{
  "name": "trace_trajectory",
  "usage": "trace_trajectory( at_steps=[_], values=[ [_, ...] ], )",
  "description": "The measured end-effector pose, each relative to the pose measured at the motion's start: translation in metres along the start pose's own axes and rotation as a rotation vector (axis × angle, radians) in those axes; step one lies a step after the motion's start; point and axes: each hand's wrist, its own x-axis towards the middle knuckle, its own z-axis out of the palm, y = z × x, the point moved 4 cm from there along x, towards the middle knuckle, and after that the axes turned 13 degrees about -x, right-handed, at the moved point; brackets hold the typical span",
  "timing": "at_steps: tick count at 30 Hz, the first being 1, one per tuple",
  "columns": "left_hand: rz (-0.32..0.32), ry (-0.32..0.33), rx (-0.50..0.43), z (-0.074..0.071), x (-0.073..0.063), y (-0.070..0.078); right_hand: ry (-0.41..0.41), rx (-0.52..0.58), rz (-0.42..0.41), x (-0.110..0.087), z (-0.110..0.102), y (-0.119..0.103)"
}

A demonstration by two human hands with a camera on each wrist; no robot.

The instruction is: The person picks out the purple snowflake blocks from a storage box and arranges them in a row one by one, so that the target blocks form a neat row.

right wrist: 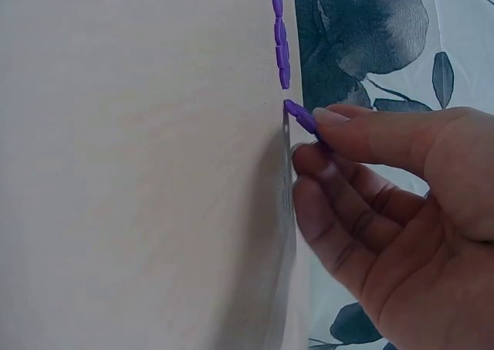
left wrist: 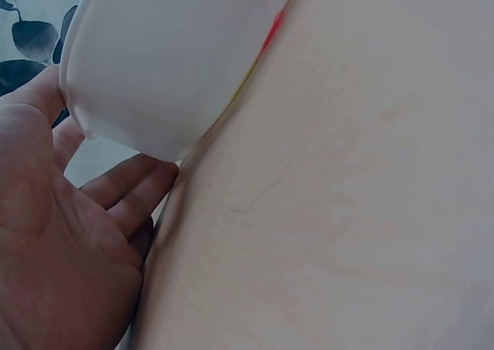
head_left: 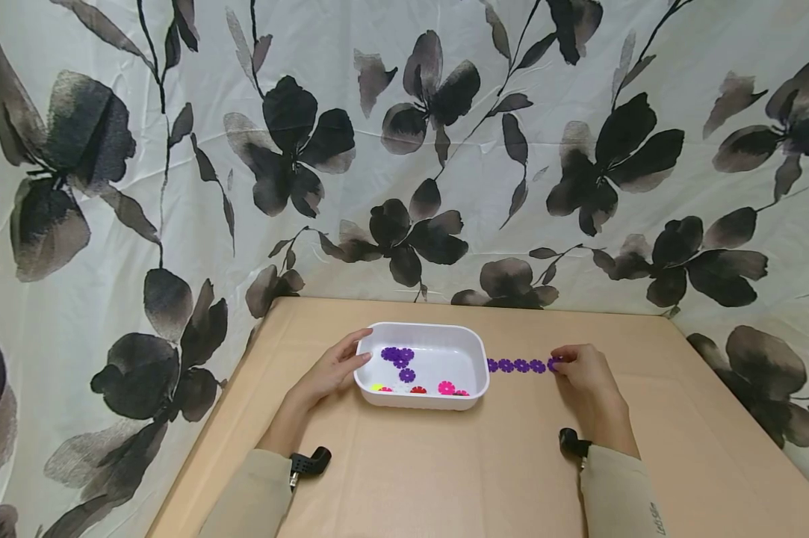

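Observation:
A white plastic tray [head_left: 421,400] sits on the table, with purple, pink, red and yellow flower-shaped pieces inside. My left hand [head_left: 330,369] holds the tray by its left end, fingers at the rim; in the left wrist view other fingertips [left wrist: 166,172] reach the lower edge of its wall. To the tray's right runs a row of purple flower pieces [head_left: 521,365]. At the right end of that row, my right hand [head_left: 586,373] pinches another purple flower piece [right wrist: 302,117] between thumb and fingers. The right wrist view shows this piece tilted, one edge down at the table, with a small gap before the row.
The tan-covered table [head_left: 431,471] extends in front of the tray and to both sides. Behind it hangs a white curtain [head_left: 512,187] with dark flowers. A black wrist camera [head_left: 311,462] is strapped at the left sleeve and another camera [head_left: 572,443] at the right.

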Motion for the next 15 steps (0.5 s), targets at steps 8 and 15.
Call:
trace_trajectory(
  at_steps=[8,15],
  values=[
    [-0.002,-0.003,-0.009,-0.0005,0.0015,-0.0003,-0.013,-0.058,0.022,-0.0007,-0.0006,0.0012],
    [-0.002,-0.002,-0.011,-0.0012,0.0034,-0.0016,0.014,-0.053,0.050,-0.0004,-0.0020,-0.0041]
  ],
)
